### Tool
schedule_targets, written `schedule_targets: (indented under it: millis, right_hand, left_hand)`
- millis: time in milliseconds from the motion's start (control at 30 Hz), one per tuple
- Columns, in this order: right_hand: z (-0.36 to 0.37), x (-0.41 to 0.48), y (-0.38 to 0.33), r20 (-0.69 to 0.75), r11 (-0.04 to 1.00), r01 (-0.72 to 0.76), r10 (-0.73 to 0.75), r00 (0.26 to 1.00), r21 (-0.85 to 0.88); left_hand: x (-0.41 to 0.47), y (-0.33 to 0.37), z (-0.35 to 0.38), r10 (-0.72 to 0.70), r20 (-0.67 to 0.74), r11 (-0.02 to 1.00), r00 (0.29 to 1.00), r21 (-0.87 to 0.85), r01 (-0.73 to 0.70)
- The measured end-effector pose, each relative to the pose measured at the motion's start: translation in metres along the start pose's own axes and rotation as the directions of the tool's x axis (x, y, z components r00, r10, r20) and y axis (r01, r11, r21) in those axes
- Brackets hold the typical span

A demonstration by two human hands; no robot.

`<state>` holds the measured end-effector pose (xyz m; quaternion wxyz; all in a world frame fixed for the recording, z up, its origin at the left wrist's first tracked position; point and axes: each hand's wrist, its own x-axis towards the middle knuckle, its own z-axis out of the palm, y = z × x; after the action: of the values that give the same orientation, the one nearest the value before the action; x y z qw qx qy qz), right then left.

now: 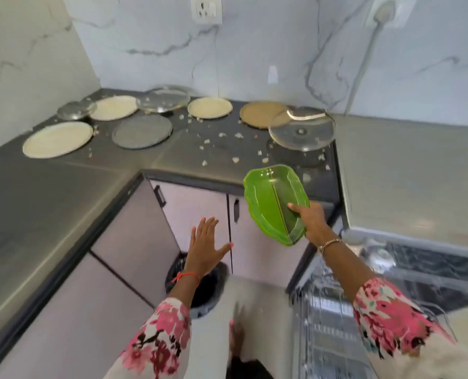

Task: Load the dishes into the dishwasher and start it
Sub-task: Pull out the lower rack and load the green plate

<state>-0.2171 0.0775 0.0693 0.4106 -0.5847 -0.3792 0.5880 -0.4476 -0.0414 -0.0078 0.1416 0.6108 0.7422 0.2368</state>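
My right hand [310, 218] grips a green leaf-shaped plate [275, 198] by its lower right edge, tilted, in the air in front of the counter edge. My left hand [206, 243] is spread flat with fingers straight, holding nothing, above a black bin [212, 285] on the floor. Several round plates lie on the dark counter: a cream plate [57, 139], a grey plate [142, 131], a brown plate [260, 114] and a clear glass plate [301, 130]. The open dishwasher's wire rack [328, 321] shows at the lower right.
Food scraps [221, 143] are scattered over the dark counter [63, 184]. Pale cabinet doors [200, 212] with dark handles stand below it. A lighter counter top [408, 170] sits above the dishwasher on the right. Wall sockets and a cable are on the marble backsplash.
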Motion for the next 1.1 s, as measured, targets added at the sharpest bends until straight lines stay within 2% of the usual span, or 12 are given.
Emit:
schedule_targets:
  millis: [200,300,500,600,700,833,900,1100]
  right_hand:
    - [-0.088,-0.113,0.091,-0.017,0.992,-0.12,0.119,0.993,-0.045]
    - [-0.139,-0.162,0.124,-0.065,0.984,-0.164,0.159,0.985,-0.071]
    - [-0.237,-0.222,0.174,-0.15,0.976,-0.215,0.209,0.966,-0.022]
    - [-0.297,-0.237,0.196,-0.229,0.971,-0.237,0.221,0.948,-0.044]
    - [-0.354,-0.243,0.211,-0.293,0.969,-0.236,0.206,0.934,-0.071]
    - [-0.438,-0.214,0.231,-0.379,0.943,-0.275,0.189,0.906,-0.185]
    - [-0.449,-0.21,0.233,-0.387,0.936,-0.239,0.126,0.914,-0.259]
    - [-0.505,-0.121,0.27,-0.415,0.855,-0.213,-0.003,0.91,-0.473]
  left_hand:
    - [-0.135,0.055,0.036,0.021,0.065,1.0,0.998,0.008,-0.021]
    - [-0.194,0.085,0.055,0.065,0.166,0.997,0.984,0.029,-0.071]
    - [-0.266,0.141,0.113,0.113,0.293,0.993,0.949,-0.01,-0.115]
    - [-0.288,0.176,0.154,0.15,0.385,0.989,0.911,-0.041,-0.145]
    - [-0.302,0.214,0.193,0.16,0.422,0.987,0.893,-0.062,-0.147]
    - [-0.303,0.257,0.254,0.081,0.464,0.996,0.882,-0.07,-0.055]
    - [-0.302,0.255,0.256,0.081,0.478,0.996,0.875,-0.061,-0.059]
    - [-0.253,0.256,0.337,0.02,0.483,0.999,0.876,-0.037,-0.002]
